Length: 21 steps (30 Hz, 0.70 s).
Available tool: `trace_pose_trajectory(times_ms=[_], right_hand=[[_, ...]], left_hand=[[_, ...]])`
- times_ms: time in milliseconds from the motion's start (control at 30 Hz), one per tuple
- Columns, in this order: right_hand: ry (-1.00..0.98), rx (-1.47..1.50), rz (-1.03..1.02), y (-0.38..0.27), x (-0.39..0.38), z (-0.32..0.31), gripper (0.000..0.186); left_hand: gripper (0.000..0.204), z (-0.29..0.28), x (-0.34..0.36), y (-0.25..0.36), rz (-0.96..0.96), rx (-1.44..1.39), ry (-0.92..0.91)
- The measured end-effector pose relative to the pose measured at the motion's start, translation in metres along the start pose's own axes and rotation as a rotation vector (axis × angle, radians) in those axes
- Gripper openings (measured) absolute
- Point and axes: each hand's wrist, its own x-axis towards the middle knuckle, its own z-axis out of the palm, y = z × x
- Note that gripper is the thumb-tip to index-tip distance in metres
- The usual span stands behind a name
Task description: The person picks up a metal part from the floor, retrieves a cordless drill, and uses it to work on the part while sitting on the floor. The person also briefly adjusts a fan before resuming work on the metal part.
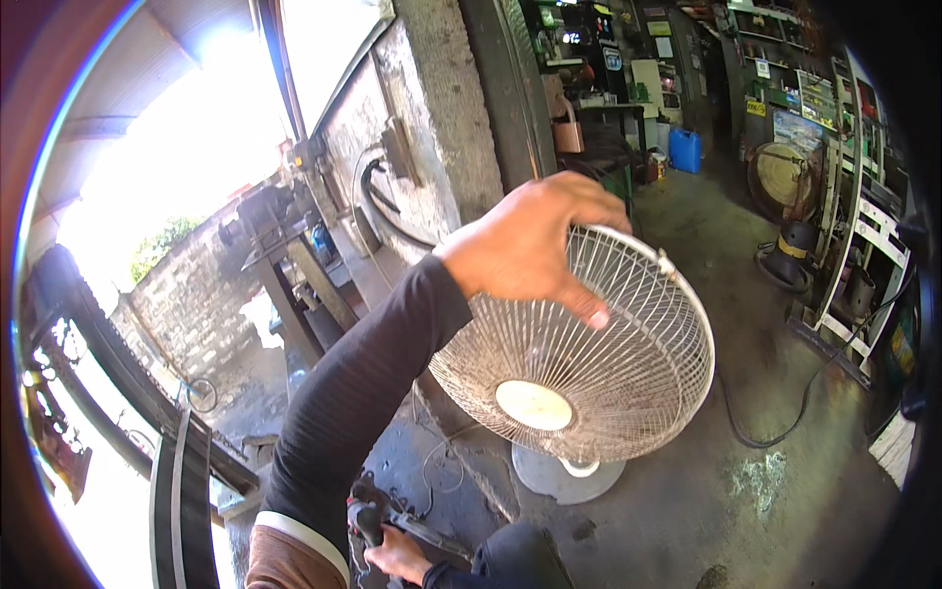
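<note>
A white table fan stands on the stained concrete floor on a round base [564, 478]. Its dusty wire grille [628, 363] faces up toward me, with a pale round cap at the centre. My left hand [530, 245], on a black-sleeved arm reaching from the lower left, grips the top rim of the grille, thumb over the wires. My right hand [397, 555] is low at the bottom edge, closed around a black-handled tool [368, 518] whose kind I cannot make out.
A concrete pillar [432, 128] rises just behind the fan. A metal workbench [285, 240] stands left by the bright doorway. A black cable [785, 422] loops over the floor at right, near a white rack [863, 255], another round fan [780, 175] and a blue canister [685, 150].
</note>
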Motion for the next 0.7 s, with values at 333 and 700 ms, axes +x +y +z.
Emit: trace_pose_trajectory(times_ms=[333,700], right_hand=[[-0.042,-0.008,0.044,0.007,0.023,0.018,0.044],[-0.113,-0.033,0.127,-0.005,0.019,-0.003,0.052]], left_hand=[[0.082,-0.001,-0.027,-0.027,0.239,-0.028,0.162],[0.072,-0.02,-0.034,0.002,0.313,-0.293,0.033]])
